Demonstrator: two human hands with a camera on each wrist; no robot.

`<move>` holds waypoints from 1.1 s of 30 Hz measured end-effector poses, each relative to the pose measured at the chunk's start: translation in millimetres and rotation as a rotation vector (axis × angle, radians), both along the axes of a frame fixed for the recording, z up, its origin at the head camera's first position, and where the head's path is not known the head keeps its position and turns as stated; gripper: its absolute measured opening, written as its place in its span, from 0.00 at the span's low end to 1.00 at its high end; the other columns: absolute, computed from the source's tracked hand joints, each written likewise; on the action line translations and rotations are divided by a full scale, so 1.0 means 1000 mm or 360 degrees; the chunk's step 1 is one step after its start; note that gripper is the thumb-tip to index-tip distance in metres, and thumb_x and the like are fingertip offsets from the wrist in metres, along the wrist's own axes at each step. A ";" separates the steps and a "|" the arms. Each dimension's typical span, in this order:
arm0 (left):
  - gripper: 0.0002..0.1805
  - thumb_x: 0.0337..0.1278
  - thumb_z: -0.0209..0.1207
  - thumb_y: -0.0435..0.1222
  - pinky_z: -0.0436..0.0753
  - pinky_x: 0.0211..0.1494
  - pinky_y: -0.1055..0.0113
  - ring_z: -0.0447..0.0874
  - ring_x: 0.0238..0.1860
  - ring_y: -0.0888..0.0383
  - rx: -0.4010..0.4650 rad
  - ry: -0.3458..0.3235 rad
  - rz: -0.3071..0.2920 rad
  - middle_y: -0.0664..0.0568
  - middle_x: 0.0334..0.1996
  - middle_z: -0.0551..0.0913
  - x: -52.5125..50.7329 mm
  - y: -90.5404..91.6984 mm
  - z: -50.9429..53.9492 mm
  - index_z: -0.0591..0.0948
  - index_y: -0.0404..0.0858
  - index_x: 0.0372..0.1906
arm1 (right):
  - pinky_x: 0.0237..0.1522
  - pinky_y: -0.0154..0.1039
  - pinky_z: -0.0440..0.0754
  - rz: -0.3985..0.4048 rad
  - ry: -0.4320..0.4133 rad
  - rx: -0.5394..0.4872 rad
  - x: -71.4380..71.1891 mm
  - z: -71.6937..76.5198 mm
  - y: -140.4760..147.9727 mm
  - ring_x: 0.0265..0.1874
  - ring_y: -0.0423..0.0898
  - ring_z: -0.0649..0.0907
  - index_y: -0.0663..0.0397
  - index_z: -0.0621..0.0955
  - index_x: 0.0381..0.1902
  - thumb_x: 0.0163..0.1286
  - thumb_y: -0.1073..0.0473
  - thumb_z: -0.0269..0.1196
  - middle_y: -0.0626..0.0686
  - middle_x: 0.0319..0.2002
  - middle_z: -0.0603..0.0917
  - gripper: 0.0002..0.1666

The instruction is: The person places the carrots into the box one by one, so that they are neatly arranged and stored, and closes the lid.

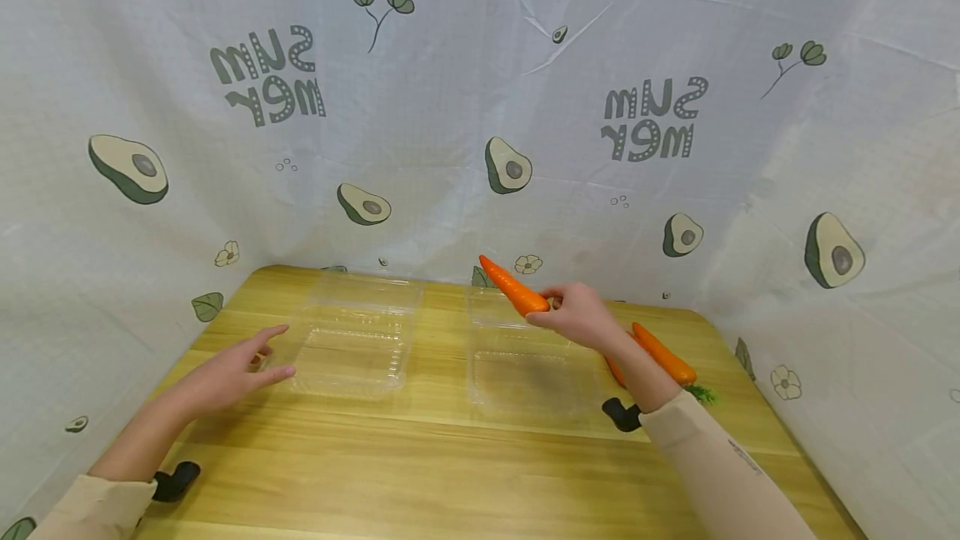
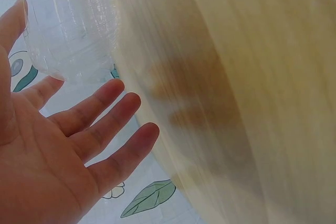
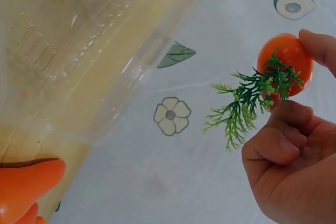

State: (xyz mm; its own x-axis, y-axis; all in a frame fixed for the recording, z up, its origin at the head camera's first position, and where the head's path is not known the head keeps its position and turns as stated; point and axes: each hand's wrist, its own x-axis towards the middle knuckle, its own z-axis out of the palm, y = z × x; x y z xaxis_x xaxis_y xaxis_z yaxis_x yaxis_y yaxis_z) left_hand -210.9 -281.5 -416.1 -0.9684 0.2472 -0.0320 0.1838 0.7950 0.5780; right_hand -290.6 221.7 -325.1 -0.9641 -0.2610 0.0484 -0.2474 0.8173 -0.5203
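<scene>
My right hand (image 1: 581, 315) pinches an orange carrot (image 1: 513, 286) by its thick end and holds it above the right clear plastic container (image 1: 525, 382). The carrot's tip points up and to the left. Green leaves (image 3: 247, 98) hang from its top in the right wrist view. Beside the left clear plastic container (image 1: 348, 361) is my left hand (image 1: 232, 369), fingers spread and relaxed, gripping nothing. In the left wrist view, its fingers lie near the container's edge (image 2: 68, 24); whether they touch it I cannot tell.
More carrots (image 1: 663, 352) lie on the right of the wooden table (image 1: 420, 473), partly hidden behind my right forearm. A patterned white cloth (image 1: 435, 107) rises behind the table and along both sides. Both containers have raised lids at the back.
</scene>
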 end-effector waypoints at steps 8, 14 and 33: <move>0.46 0.69 0.58 0.56 0.76 0.54 0.37 0.77 0.59 0.33 -0.0003 0.0006 0.0007 0.27 0.60 0.75 0.000 0.000 -0.001 0.55 0.34 0.79 | 0.28 0.36 0.68 0.0063 -0.0017 -0.0027 -0.009 0.001 -0.017 0.23 0.45 0.72 0.62 0.84 0.54 0.61 0.49 0.71 0.52 0.31 0.79 0.28; 0.46 0.69 0.58 0.56 0.76 0.55 0.37 0.77 0.59 0.32 0.0009 0.0011 0.0006 0.27 0.61 0.74 0.000 0.000 -0.001 0.55 0.34 0.79 | 0.26 0.37 0.63 0.0132 -0.0013 -0.0049 -0.013 0.002 -0.030 0.21 0.45 0.68 0.60 0.85 0.52 0.61 0.50 0.71 0.50 0.24 0.69 0.25; 0.46 0.68 0.58 0.56 0.77 0.54 0.38 0.78 0.59 0.33 -0.0004 0.0010 0.0007 0.28 0.61 0.75 0.000 0.000 0.000 0.56 0.35 0.78 | 0.28 0.37 0.69 0.0285 -0.0061 -0.0026 -0.024 -0.001 -0.071 0.25 0.46 0.73 0.58 0.85 0.54 0.60 0.50 0.71 0.52 0.34 0.81 0.26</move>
